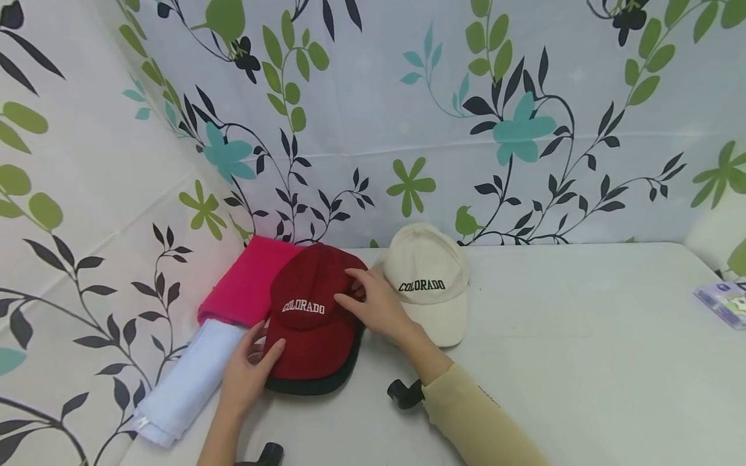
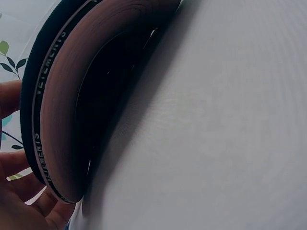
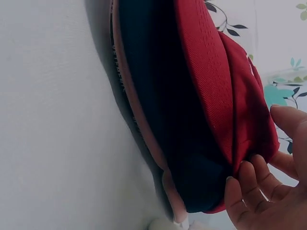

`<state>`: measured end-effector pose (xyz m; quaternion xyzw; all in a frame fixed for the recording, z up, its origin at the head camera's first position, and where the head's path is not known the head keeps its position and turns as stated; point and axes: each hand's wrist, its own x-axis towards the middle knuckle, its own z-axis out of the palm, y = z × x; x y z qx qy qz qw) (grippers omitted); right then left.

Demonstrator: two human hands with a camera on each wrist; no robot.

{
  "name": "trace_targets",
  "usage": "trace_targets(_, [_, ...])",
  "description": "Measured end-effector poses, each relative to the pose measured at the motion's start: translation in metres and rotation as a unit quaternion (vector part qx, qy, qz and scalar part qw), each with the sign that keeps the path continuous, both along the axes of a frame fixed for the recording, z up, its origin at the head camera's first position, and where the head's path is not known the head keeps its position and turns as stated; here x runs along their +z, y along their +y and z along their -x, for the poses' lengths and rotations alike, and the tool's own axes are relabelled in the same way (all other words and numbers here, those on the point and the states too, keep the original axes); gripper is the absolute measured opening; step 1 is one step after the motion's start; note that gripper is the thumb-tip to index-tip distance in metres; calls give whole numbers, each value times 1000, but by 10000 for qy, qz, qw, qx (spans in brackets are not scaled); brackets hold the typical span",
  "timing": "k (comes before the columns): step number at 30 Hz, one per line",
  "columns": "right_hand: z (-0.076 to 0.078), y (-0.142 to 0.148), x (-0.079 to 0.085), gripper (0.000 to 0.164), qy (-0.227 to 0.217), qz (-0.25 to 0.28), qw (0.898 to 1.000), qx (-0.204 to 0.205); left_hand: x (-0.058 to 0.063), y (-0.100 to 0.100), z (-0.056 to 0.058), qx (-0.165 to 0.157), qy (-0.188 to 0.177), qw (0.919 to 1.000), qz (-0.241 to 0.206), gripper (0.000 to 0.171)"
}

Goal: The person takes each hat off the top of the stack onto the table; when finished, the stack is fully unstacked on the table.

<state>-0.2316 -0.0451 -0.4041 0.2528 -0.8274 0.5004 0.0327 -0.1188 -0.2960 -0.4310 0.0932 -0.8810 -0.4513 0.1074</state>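
Observation:
A red cap point(image 1: 317, 353) lettered COLORADO sits on top of a dark cap point(image 1: 315, 388), whose brim shows below it. My left hand point(image 1: 247, 372) holds the left side of the red cap, thumb on the brim; its other fingertips are partly hidden. On the right side of the crown, my right hand point(image 1: 381, 304) grips the red cap with thumb and bent fingers. From the right wrist, a pinkish brim point(image 3: 144, 124) shows under the dark one. Close beside the right hand lies a cream cap point(image 1: 431, 317), also lettered COLORADO.
Behind the caps lies a folded bright pink cloth point(image 1: 245, 285), with a rolled light blue cloth point(image 1: 189, 382) in front of it. A purple package point(image 1: 723, 301) is at the far right of the white table point(image 1: 571, 362). A leaf-patterned cloth point(image 1: 361, 77) hangs behind.

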Motion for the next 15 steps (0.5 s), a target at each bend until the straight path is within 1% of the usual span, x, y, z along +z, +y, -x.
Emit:
trace_targets(7, [-1,-2,-2,50,177,201,9996,-56,1,1,-1,-12,266,9996,-106,70])
trace_targets(11, [-2,-3,-3,48,204,343,9992,-36,0,2,-2,97,471,9987,-179,67])
trace_targets(15, [-3,-4,-2,48,199,564,9982,-32,-1,4,-1,233,640,9973,-291,64])
